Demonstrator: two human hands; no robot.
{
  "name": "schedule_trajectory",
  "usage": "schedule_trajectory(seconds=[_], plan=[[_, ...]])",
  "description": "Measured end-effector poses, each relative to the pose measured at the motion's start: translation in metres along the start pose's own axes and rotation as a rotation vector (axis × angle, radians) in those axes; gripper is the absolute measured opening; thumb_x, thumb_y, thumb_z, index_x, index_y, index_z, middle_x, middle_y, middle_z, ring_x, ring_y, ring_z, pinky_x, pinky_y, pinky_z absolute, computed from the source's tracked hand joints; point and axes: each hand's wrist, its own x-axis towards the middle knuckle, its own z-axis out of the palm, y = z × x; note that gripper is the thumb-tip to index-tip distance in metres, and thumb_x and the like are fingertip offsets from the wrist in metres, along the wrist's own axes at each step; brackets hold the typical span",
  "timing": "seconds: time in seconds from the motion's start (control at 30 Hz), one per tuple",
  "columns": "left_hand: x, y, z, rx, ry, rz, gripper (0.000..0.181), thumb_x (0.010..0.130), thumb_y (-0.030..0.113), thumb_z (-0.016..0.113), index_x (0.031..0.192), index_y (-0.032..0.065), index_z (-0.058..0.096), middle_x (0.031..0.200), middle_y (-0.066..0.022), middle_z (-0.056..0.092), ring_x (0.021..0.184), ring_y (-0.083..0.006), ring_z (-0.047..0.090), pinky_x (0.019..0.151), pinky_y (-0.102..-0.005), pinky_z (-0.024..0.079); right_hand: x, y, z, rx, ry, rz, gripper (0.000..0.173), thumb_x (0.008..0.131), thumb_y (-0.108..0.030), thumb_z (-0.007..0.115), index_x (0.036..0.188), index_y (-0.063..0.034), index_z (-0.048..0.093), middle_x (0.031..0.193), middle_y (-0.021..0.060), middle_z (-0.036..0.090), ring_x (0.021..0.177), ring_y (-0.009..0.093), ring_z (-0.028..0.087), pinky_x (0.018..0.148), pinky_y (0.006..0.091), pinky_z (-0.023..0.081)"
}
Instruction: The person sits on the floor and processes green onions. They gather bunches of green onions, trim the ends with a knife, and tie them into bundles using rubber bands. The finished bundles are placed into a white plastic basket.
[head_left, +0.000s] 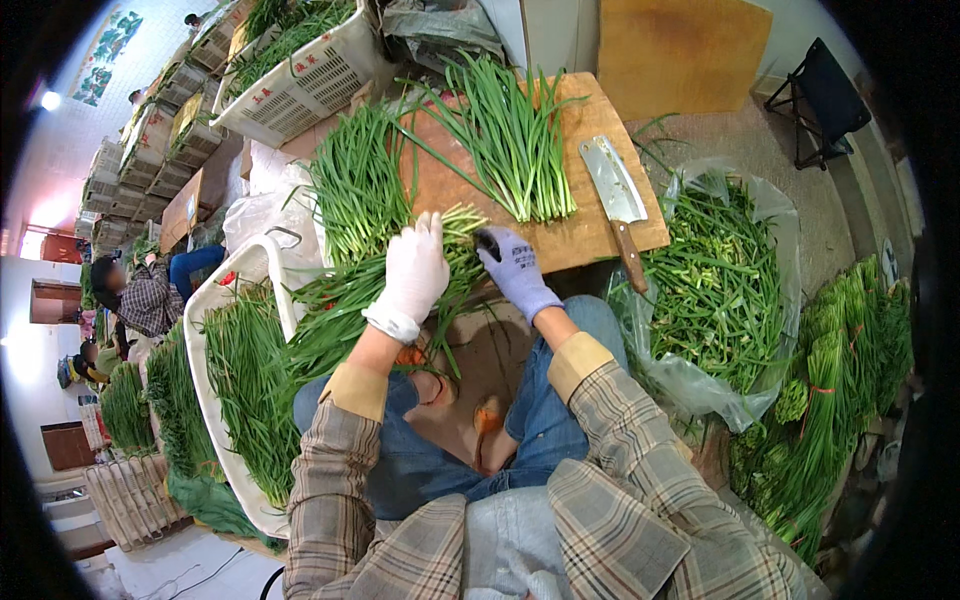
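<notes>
My left hand (411, 281), in a white glove, grips a bunch of garlic chives (337, 315). The bunch slants above my lap, its pale stem ends up by the board and its leaves hanging toward the lower left. My right hand (521, 270), in a purple glove with dark fingertips, touches the stem end of this bunch; whether its fingers close on any stems cannot be made out. Beyond both hands is a wooden cutting board (592, 247). Loose chives (525, 150) lie across it, with another pile (360, 180) at its left edge. A cleaver (616, 195) rests on the right side, its handle overhanging the near edge.
A white crate (196, 375) of chives stands at my left. To the right, a clear plastic bag (787, 277) holds trimmings, and tied chive bundles (832, 360) lie beyond. Another white crate (300, 94) sits behind. A folding stool (821, 105) is far right; a person (150, 296) sits far left.
</notes>
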Motion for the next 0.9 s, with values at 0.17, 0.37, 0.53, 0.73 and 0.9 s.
schedule_trajectory(seconds=[0.17, 0.37, 0.53, 0.73, 0.9], plan=[[0.01, -0.018, -0.031, -0.321, -0.088, -0.112, 0.061, 0.071, 0.01, 0.063, 0.128, 0.0012, 0.043, 0.122, -0.0209, 0.053, 0.109, -0.0366, 0.052, 0.094, -0.0412, 0.043, -0.034, -0.043, -0.039, 0.11, -0.005, 0.147, 0.026, 0.084, -0.022, 0.06, 0.102, -0.0024, 0.059, 0.098, 0.0196, 0.061, 0.09, 0.037, 0.059, 0.077, 0.0414, 0.047], [-0.02, -0.036, -0.074, -0.618, -0.361, -0.239, 0.033, 0.082, 0.013, 0.06, 0.113, 0.0014, 0.057, 0.106, -0.0171, 0.063, 0.1, -0.0286, 0.06, 0.088, -0.0347, 0.047, -0.11, -0.004, 0.062, -0.49, -1.109, 0.253, 0.031, 0.085, -0.026, 0.051, 0.108, -0.0065, 0.062, 0.101, 0.0194, 0.065, 0.095, 0.036, 0.062, 0.085, 0.0439, 0.049], [-0.033, -0.038, -0.072, -0.66, -0.443, -0.289, 0.025, 0.086, 0.014, 0.059, 0.106, -0.0004, 0.06, 0.097, -0.0151, 0.066, 0.09, -0.0251, 0.064, 0.08, -0.0317, 0.049, -0.16, 0.05, 0.157, -0.412, -1.041, 0.274, 0.041, 0.085, -0.031, 0.054, 0.118, -0.007, 0.056, 0.118, 0.0231, 0.056, 0.105, 0.035, 0.057, 0.091, 0.0445, 0.045], [-0.031, -0.038, -0.077, -0.725, -0.241, -0.219, 0.021, 0.085, 0.008, 0.059, 0.104, -0.0017, 0.06, 0.093, -0.0152, 0.066, 0.088, -0.0252, 0.064, 0.08, -0.0319, 0.049, -0.198, 0.07, 0.221, -0.087, -1.068, 0.127, 0.051, 0.087, -0.042, 0.05, 0.126, -0.0092, 0.053, 0.124, 0.0216, 0.054, 0.11, 0.038, 0.053, 0.092, 0.0434, 0.043], [-0.033, -0.024, -0.081, -0.752, -0.376, 0.014, 0.026, 0.079, 0.007, 0.06, 0.104, 0.0023, 0.061, 0.095, -0.0156, 0.065, 0.091, -0.0311, 0.063, 0.081, -0.0363, 0.05, -0.168, 0.024, 0.152, -0.078, -1.318, 0.229, 0.042, 0.088, -0.033, 0.05, 0.117, -0.0039, 0.059, 0.118, 0.0216, 0.058, 0.106, 0.035, 0.057, 0.09, 0.0408, 0.044]])
